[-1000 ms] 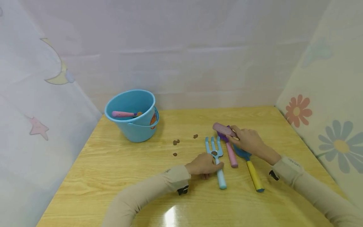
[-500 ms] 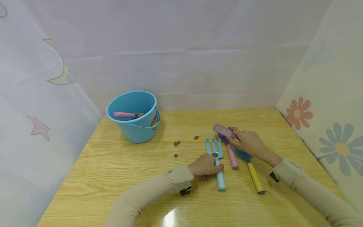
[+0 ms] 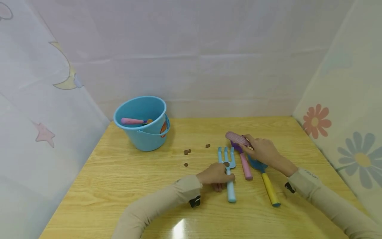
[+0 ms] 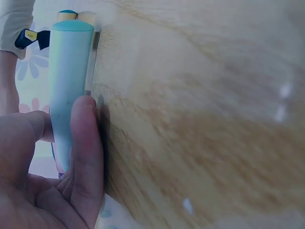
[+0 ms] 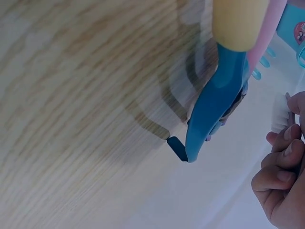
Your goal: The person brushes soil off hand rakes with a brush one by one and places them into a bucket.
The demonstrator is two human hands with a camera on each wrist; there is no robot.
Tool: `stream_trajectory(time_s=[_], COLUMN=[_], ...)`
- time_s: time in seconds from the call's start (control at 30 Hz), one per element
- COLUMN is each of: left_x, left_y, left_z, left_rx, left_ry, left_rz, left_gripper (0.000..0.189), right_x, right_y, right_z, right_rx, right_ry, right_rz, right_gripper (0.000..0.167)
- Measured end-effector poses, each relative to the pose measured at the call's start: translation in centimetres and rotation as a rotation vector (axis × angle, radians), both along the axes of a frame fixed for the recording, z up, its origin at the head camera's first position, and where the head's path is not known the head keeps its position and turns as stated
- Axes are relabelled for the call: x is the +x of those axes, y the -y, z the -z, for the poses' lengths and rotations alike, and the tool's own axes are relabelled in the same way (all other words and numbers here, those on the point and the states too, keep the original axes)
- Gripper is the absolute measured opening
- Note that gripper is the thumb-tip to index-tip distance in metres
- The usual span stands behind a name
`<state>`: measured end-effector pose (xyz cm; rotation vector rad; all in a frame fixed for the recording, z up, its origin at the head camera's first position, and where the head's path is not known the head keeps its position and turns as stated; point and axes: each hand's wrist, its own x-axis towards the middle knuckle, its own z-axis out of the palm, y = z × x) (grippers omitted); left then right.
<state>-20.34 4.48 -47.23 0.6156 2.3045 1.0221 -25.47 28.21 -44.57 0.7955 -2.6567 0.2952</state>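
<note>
My left hand (image 3: 215,174) grips a light-blue garden fork (image 3: 231,191) by the upper handle, thumb on one side and fingers on the other in the left wrist view. A brown bit (image 3: 226,164) lies at the base of its tines. My right hand (image 3: 262,151) holds a small mauve brush (image 3: 237,137), its white bristles (image 5: 280,113) facing down in the head view. The brush overlaps the purple head of a pink-handled tool (image 3: 246,167). Under the right hand lies a blue-headed tool with a yellow handle (image 3: 270,189); the hand partly hides its head.
A blue bucket (image 3: 146,141) stands at the back left, with a pink-handled tool (image 3: 131,121) and other small things inside. Several brown bits (image 3: 187,151) are scattered on the wooden table (image 3: 134,179) left of the fork. Fabric walls (image 3: 197,76) rise behind and at both sides.
The fork's handle end has swung slightly left in my left hand. My right hand keeps the brush in nearly the same place. The head view has shifted a little.
</note>
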Motion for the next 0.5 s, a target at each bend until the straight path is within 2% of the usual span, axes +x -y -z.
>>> stream_trajectory(time_s=[0.23,0.37,0.5], left_x=[0.2,0.4,0.3], left_y=[0.5,1.1,1.8], left_z=[-0.7,-0.9,-1.1], left_rx=[0.039,0.067,0.082], left_ry=[0.079,0.094,0.109], left_rz=[-0.062,-0.104,-0.112], left_gripper=[0.046,0.045,0.045], right_x=[0.1,0.1,0.3], right_y=[0.0,0.1,0.0], right_z=[-0.6,-0.6,-0.5], right_rx=[0.029,0.038,0.027], right_ry=[0.029,0.043,0.051], right_rz=[0.02,0.028,0.034], right_gripper=[0.045,0.046,0.046])
